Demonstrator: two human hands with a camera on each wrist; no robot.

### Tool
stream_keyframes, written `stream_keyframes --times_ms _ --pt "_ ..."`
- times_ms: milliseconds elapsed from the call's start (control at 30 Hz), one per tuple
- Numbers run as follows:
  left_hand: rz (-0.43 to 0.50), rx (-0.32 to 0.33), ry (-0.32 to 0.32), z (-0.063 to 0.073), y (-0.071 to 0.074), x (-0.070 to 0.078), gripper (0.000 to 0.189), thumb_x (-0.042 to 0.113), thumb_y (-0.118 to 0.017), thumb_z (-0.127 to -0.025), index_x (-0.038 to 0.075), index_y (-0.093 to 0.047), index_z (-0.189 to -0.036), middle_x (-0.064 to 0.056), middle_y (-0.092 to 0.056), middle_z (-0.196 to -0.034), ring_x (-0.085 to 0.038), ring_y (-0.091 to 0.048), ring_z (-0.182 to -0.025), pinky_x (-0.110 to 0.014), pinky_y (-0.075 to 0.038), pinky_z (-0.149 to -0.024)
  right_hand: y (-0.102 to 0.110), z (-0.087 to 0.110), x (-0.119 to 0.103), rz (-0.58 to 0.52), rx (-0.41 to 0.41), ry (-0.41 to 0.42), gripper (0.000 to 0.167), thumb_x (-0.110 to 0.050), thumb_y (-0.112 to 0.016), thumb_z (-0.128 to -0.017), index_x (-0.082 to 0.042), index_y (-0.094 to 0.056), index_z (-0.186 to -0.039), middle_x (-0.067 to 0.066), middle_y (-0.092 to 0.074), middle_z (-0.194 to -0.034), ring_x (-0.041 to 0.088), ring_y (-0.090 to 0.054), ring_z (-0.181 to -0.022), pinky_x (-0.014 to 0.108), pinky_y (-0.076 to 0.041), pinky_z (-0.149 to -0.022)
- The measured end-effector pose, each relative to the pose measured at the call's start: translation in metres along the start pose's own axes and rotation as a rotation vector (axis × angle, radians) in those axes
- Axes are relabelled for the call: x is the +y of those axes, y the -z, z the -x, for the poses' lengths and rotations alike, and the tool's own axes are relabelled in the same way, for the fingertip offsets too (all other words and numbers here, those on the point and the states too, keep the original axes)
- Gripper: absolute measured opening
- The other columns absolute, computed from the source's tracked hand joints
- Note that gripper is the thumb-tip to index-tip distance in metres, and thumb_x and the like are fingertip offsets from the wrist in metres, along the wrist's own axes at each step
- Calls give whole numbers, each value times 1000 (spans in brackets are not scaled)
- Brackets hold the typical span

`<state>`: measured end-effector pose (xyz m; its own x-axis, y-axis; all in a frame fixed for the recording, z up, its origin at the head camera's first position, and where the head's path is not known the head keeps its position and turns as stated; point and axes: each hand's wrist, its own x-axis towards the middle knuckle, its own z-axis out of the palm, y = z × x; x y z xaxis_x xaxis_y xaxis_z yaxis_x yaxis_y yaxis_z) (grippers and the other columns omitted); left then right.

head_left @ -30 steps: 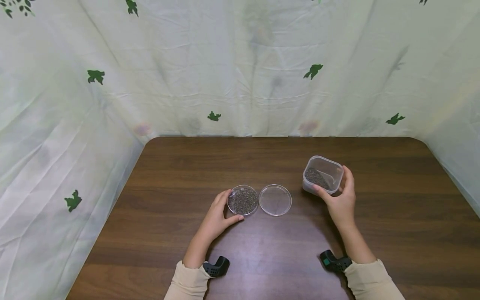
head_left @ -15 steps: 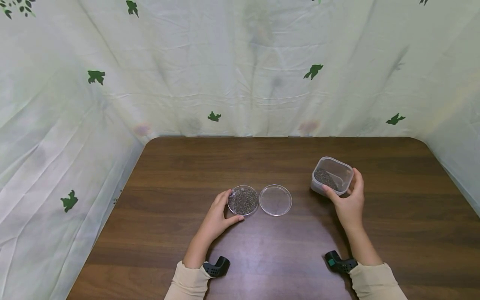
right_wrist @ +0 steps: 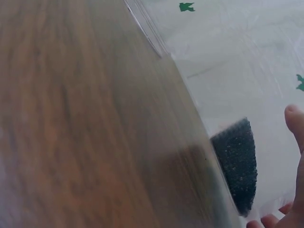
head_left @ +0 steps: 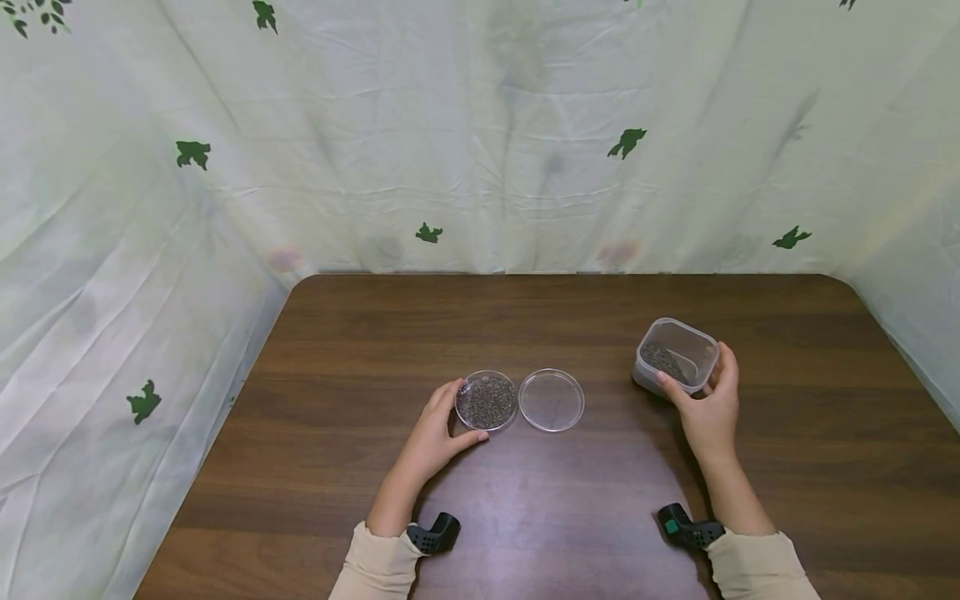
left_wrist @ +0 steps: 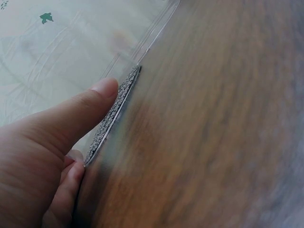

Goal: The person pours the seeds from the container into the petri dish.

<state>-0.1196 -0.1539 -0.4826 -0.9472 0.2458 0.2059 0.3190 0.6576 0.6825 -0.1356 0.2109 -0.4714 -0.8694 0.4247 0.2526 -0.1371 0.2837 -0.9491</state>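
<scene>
My left hand [head_left: 433,437] holds a round clear petri dish [head_left: 487,401], thumb at its near rim and fingers along its left side. A layer of grey-black granules [left_wrist: 110,121] covers the dish, seen nearly edge-on in the left wrist view. Right beside it lies another shallow clear dish, or its lid [head_left: 551,401], with nothing in it. Farther right, my right hand [head_left: 708,417] grips a translucent plastic tub [head_left: 644,377] by its right side and near corner. Dark granules [right_wrist: 237,168] heap against the tub's left side, leaving part of its floor bare.
The brown wooden table [head_left: 375,325] has rounded far corners. A pale curtain [head_left: 480,150] with green leaf shapes hangs behind it and at both sides. Each wrist wears a black camera mount [head_left: 435,533] below a beige sleeve [head_left: 757,567].
My right hand has carried the tub to the right and slightly nearer, away from the two dishes. The left hand and both dishes have stayed in place.
</scene>
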Motion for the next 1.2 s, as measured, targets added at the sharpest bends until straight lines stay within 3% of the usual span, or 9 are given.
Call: stream_keyframes --times_ms 367,533,800,1000,1200 --pt "3 -4 10 0 0 0 84 29 -79 -68 -2 -36 -134 -20 -39 -130 -33 -36 -120 -46 -30 -98 1 1 3 -43 -42 -70 87 -12 -75 -72 -11 -22 -140 12 -34 -135 23 -33 -122 38 -27 -101" --pt "6 -4 10 0 0 0 85 29 -79 -68 -2 -36 -134 -20 -39 -131 -33 -36 -120 -46 -30 -98 1 1 1 -94 -87 -93 88 -10 -73 -75 -10 -14 -141 14 -27 -140 24 -27 -127 38 -21 -104" --pt "5 -4 8 1 -1 0 85 29 -79 -68 -2 -36 -134 -20 -39 -130 -33 -36 -120 -46 -30 -97 2 1 -1 -89 -133 -117 94 -12 -71 -77 -12 -5 -143 15 -18 -144 23 -19 -131 34 -15 -106" --pt "10 1 3 0 0 0 85 29 -79 -68 -2 -36 -134 -20 -40 -130 -33 -37 -120 -46 -31 -97 2 1 0 -88 -117 -69 97 -11 -71 -77 -13 -1 -144 14 -9 -147 16 -11 -133 26 -12 -106" --pt "9 -3 10 0 0 0 85 29 -79 -67 -2 -36 -134 -19 -39 -131 -33 -36 -120 -46 -31 -97 3 3 -11 -171 -16 41 90 -2 -69 -75 -8 -10 -143 13 -13 -145 16 -13 -133 25 -10 -106"
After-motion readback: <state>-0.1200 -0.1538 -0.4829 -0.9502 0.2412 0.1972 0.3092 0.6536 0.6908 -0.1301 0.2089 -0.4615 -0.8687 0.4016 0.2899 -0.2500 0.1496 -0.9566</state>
